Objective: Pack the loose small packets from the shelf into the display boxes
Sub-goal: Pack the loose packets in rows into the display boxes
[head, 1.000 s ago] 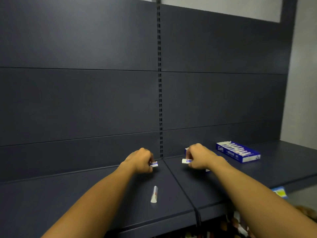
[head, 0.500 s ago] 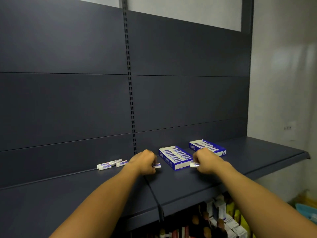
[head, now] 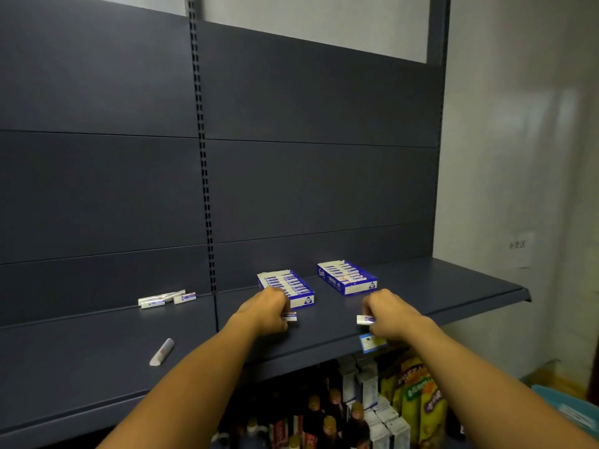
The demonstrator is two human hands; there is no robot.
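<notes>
**Two packets held just in front of the display boxes**

Head view, the only one here: a dark grey shelf (head: 421,306) is seen from above and in front, with both bare arms stretched out over it.

The left hand (head: 265,314) is curled, and a small white and blue packet (head: 289,316) is pinched in its grip, sticking out to the right. This hand sits right at the near end of the left display box (head: 293,286), partly covering its front corner. Whether the box is actually touched can't be told.

The right hand (head: 387,314) is curled too, with a second small packet (head: 364,319) gripped so that its end pokes out to the left. It is held near the front edge of the shelf, just in front of the right display box (head: 346,276), clearly apart from it.

Both boxes lie flat and open, with rows of packets packed inside.

More loose packets (head: 165,299) are left in a little cluster by the back panel, well off to the left. One more loose packet (head: 161,352) lies by itself nearer the front.

A blue price tag (head: 372,342) is clipped on the shelf edge below the right hand. Bottles and snack bags (head: 411,396) are stocked on the shelf underneath.
</notes>
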